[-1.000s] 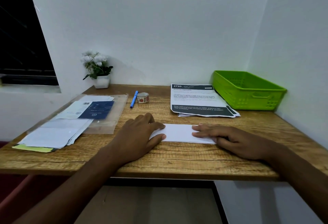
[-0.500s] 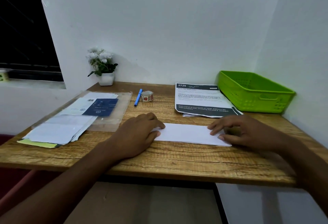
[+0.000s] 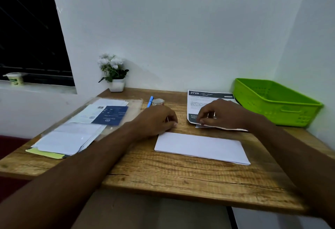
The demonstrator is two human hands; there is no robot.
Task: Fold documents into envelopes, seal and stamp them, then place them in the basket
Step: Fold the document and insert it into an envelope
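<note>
The right hand (image 3: 222,113) hovers over the near edge of the printed document stack (image 3: 208,101), fingers curled downward with the fingertips (image 3: 201,120) at or just above the top sheet's dark lower band; whether they have pinched the paper cannot be told. The left hand (image 3: 157,120) rests knuckles-up on the wooden desk (image 3: 181,176), fingers loosely curled and holding nothing visible, its fingertips just beside the far left corner of the folded white paper (image 3: 201,148).

That folded paper lies flat near the front middle of the desk, free of both hands. Behind the left hand stand a blue pen (image 3: 150,101) and a small roll of stamps (image 3: 158,101), close together. The green basket (image 3: 275,101) sits at the far right corner against the wall, just beside the document stack. On the left side of the desk a clear plastic sleeve (image 3: 134,105) lies under a spread of white envelopes (image 3: 68,138), a dark blue booklet (image 3: 110,115) and a yellow sheet (image 3: 45,153). A small potted plant (image 3: 113,72) with white flowers stands at the back by the wall.
</note>
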